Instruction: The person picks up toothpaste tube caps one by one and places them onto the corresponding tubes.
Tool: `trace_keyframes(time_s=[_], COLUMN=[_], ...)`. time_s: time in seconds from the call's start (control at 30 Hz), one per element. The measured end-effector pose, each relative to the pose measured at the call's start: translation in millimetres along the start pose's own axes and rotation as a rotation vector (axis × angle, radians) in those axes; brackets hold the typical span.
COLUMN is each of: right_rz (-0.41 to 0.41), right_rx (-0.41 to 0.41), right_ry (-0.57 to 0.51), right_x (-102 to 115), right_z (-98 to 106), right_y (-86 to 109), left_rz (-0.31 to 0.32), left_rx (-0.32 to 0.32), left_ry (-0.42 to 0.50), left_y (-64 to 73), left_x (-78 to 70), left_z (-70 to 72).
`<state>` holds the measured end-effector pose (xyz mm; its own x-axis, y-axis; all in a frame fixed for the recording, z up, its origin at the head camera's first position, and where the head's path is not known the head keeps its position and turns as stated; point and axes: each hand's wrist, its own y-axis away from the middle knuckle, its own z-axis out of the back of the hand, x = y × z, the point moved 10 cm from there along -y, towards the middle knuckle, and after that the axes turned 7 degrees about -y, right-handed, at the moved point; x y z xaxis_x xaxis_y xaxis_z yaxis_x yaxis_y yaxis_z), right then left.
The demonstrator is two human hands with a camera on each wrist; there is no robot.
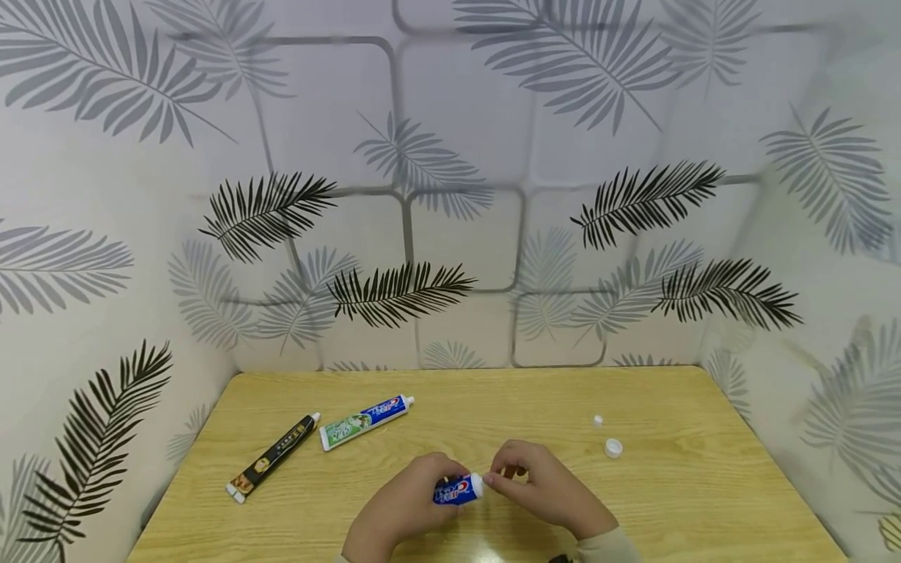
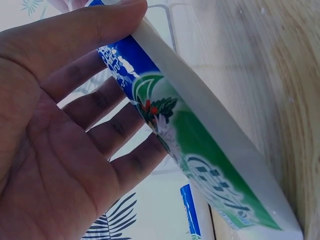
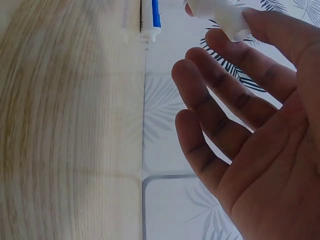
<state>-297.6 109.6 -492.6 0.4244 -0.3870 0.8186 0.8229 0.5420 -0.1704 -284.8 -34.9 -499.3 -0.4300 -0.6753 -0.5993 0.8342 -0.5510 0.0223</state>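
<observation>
My left hand point(image 1: 408, 500) grips a blue, green and white toothpaste tube point(image 1: 456, 490), thumb across its printed face near the nozzle end. In the left wrist view the tube point(image 2: 200, 150) slants down toward its flat white tail, close to the wooden surface. At the tube's white end, my right hand point(image 1: 538, 485) pinches a small white cap point(image 3: 235, 25) between thumb and fingertips. The other fingers of that hand point(image 3: 240, 100) are loosely bent. Whether the cap is fully on the nozzle cannot be told.
On the left of the wooden table point(image 1: 535, 391) lie a black toothpaste tube point(image 1: 274, 457) and a second blue-and-green toothpaste tube point(image 1: 366, 422). A small white cap point(image 1: 597, 420) and a larger white cap point(image 1: 613, 448) lie on the right. A leaf-patterned wall point(image 1: 457, 234) stands behind.
</observation>
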Motion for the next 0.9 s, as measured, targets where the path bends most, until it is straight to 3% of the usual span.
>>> trace_keyframes(time_s=[0.3, 0.53, 0.67, 0.9], right_rz=[-0.018, -0.045, -0.042, 0.077], right_rx=[0.0, -0.051, -0.076, -0.059], right_ry=[0.046, 0.115, 0.095, 0.048], right_x=[2.6, 7.2, 12.0, 28.3], right_z=[-0.4, 3.6, 8.3, 8.1], right_y=[1.9, 2.0, 4.4, 5.4], left_rz=[-0.003, 0.006, 0.008, 0.002], left_rx=[0.003, -0.017, -0.019, -0.01], left_ry=[0.006, 0.011, 0.022, 0.041], left_y=[1.0, 4.1, 5.0, 4.8], left_x=[-0.3, 1.6, 1.8, -1.5], left_z=[-0.6, 5.9, 9.5, 11.8])
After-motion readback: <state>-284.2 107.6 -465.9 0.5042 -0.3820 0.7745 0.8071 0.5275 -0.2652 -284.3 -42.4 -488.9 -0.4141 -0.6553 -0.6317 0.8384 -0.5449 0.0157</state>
